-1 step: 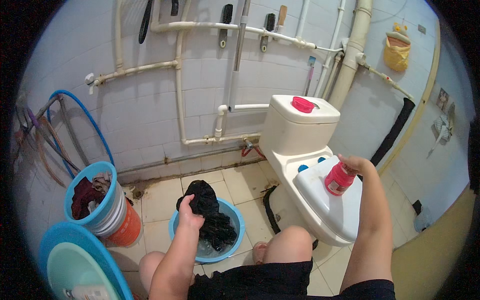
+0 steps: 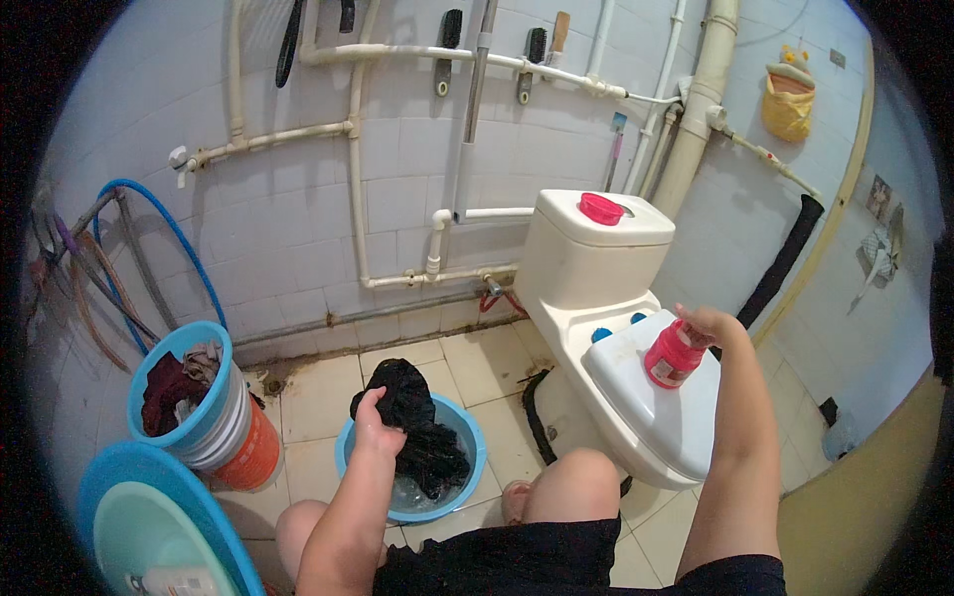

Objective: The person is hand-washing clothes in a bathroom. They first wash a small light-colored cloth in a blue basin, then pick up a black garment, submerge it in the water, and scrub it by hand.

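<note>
My left hand (image 2: 380, 425) is closed on a bunched black garment (image 2: 399, 397), whose lower part hangs into a light blue basin (image 2: 480, 459) on the floor. Some water shows in the basin below the cloth. At the mouth of a pink plastic jar (image 2: 672, 360) is my right hand (image 2: 708, 323), its fingers reaching down at the rim and partly hidden there. The jar stands on the closed white toilet lid (image 2: 636, 382). A round pink lid (image 2: 600, 209) rests on the toilet tank (image 2: 586, 253).
On the left, a blue tub (image 2: 221, 382) of clothes sits atop stacked buckets (image 2: 243, 447). Nearer are a large blue basin (image 2: 104, 467) and a pale green basin (image 2: 149, 517). Pipes (image 2: 358, 209) line the tiled wall. A black hose (image 2: 538, 417) lies beside the toilet.
</note>
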Available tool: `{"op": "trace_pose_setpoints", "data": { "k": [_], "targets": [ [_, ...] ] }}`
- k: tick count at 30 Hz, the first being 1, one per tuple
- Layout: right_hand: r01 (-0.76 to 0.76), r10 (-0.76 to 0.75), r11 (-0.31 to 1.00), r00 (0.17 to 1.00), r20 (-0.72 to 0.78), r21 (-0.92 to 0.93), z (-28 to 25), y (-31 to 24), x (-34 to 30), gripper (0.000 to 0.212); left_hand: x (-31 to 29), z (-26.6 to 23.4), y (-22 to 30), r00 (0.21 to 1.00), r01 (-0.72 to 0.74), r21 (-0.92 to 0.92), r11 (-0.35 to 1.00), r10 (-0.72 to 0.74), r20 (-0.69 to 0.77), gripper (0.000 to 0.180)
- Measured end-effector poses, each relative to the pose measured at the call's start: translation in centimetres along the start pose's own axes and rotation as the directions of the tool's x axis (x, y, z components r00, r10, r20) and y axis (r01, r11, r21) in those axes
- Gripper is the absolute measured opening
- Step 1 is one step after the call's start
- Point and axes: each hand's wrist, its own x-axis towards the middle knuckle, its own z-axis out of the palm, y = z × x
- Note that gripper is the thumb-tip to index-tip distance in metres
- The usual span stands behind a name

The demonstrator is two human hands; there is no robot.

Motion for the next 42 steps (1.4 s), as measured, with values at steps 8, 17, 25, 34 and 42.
{"op": "trace_pose_setpoints", "data": {
  "k": [8,17,25,34,42],
  "targets": [
    [0.057,-0.058,0.848,0.998,-0.014,0.527,-0.7,0.1,-1.5,0.009,-0.4,-1.0,1.1,0.999,-0.008,-0.038,0.999,0.01,0.05,0.033],
    [0.276,-0.578,0.407,0.816,0.012,0.871,8.6,-9.6,-4.8,0.017,-1.8,1.4,-0.6,0.996,0.068,0.006,0.998,-0.068,0.054,0.033],
    [0.887,-0.938,0.271,0.331,-0.103,0.375,34.2,-19.0,-20.7,0.029,-4.1,2.7,-0.9,1.0,-0.024,-0.078,0.997,0.024,-0.003,0.029],
    [0.739,-0.878,0.324,0.468,-0.104,0.591,42.1,-22.5,-13.2,0.044,-4.0,0.1,-2.9,0.998,-0.058,0.084,0.995,0.055,0.036,0.019],
    [0.792,-0.932,0.227,0.346,-0.111,0.567,43.0,-21.1,-21.8,0.048,-4.0,0.3,1.9,0.967,-0.254,0.061,0.965,0.254,0.004,0.03]
  ]
}}
